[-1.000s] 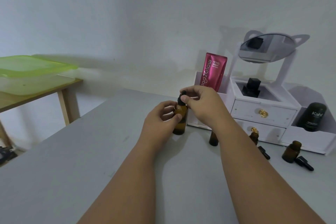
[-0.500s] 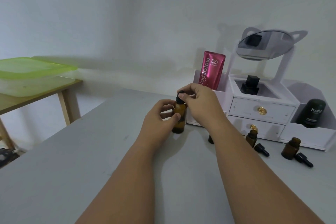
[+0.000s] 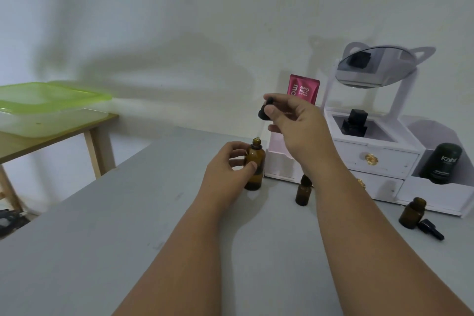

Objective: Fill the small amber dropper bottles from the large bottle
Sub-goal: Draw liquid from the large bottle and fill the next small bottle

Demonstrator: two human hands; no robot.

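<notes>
Grey table (image 3: 84, 233), bare across the near half. At its far right edge, a white vanity organiser (image 3: 384, 159) with drawers and a tilted cat-eared mirror (image 3: 377, 67).

Large amber bottle (image 3: 254, 165) stands upright on the table just in front of the organiser's left end, neck open. Left hand (image 3: 225, 172) wraps its body, thumb across the front. Judged: glass, rigid, smooth, breakable, light enough for one hand; take it round the body below the shoulder, as held here. How full it is cannot be told.

Right hand (image 3: 295, 123) is raised above and right of the bottle, thumb and fingertips pinched on the black dropper cap (image 3: 265, 110), clear of the neck.

Small amber dropper bottle (image 3: 303, 191), capped, stands beside the right forearm. Another small amber bottle (image 3: 412, 213) stands uncapped further right, a loose black dropper (image 3: 431, 229) lying against its base. Judged: tippy and light; steady each by the body when filling.

Writing: pink sachet (image 3: 304, 88) reads "RETINOL BRIGHT BODY SERUM". Dark container (image 3: 443, 163) in the organiser's right bay reads "Kahf".
</notes>
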